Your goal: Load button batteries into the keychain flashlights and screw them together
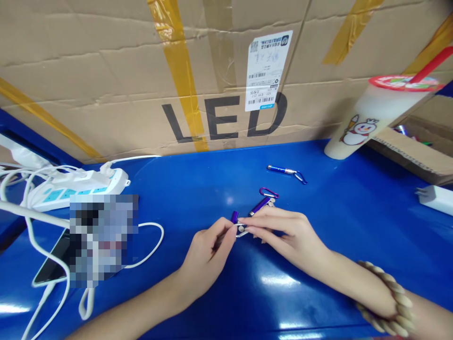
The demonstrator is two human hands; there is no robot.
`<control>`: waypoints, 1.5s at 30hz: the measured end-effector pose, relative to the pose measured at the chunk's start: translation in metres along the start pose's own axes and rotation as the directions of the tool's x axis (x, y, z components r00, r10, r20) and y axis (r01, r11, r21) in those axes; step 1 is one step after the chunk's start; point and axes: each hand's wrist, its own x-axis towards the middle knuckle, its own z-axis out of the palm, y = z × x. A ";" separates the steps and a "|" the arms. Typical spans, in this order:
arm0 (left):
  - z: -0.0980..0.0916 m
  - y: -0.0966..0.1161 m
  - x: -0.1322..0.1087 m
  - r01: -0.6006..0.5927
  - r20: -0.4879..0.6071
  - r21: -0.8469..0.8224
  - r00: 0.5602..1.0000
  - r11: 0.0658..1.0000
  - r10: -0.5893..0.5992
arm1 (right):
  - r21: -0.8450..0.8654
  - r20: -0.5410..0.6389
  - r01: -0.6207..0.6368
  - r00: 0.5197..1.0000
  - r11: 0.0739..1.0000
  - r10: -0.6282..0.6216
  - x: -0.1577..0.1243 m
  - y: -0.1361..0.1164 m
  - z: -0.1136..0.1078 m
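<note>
My left hand [214,250] is closed, thumb and forefinger pinching one end of a small thin silvery piece [242,234]. At its other end are the pinched fingers of my right hand [286,231]. A round button cell [241,228] shows between my fingertips; whether it lies in the piece I cannot tell. Just beyond them stands a short purple cap [234,216]. A purple penlight body [259,206] lies by my right forefinger, with a purple carabiner [269,192] at its far end. Several more button cells [271,202] lie beside it, partly hidden by my right hand.
Farther back lies a blue penlight [281,169] with a clip. A tall drink cup [375,118] stands at the back right, near an open cardboard box [410,148]. A power strip [116,182], white cables and a phone [53,259] occupy the left. A large carton [123,94] forms the back.
</note>
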 end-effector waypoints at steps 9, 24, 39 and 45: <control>-0.001 -0.005 0.004 0.031 0.022 -0.001 0.999 1.000 -0.031 | -0.536 0.263 0.361 0.930 0.763 -0.256 -0.001 0.000 0.000; -0.001 -0.007 0.002 -0.055 0.032 0.125 0.998 0.991 0.052 | -0.233 0.331 0.143 0.942 0.962 -0.059 -0.002 0.000 0.002; 0.002 -0.010 -0.001 -0.102 0.066 0.212 0.994 0.972 0.090 | -0.234 0.281 0.214 0.949 0.949 -0.144 -0.002 0.003 0.004; 0.003 -0.008 -0.003 -0.097 0.074 0.130 0.993 0.987 0.088 | -0.292 0.211 0.262 0.956 0.920 -0.205 -0.001 0.000 0.006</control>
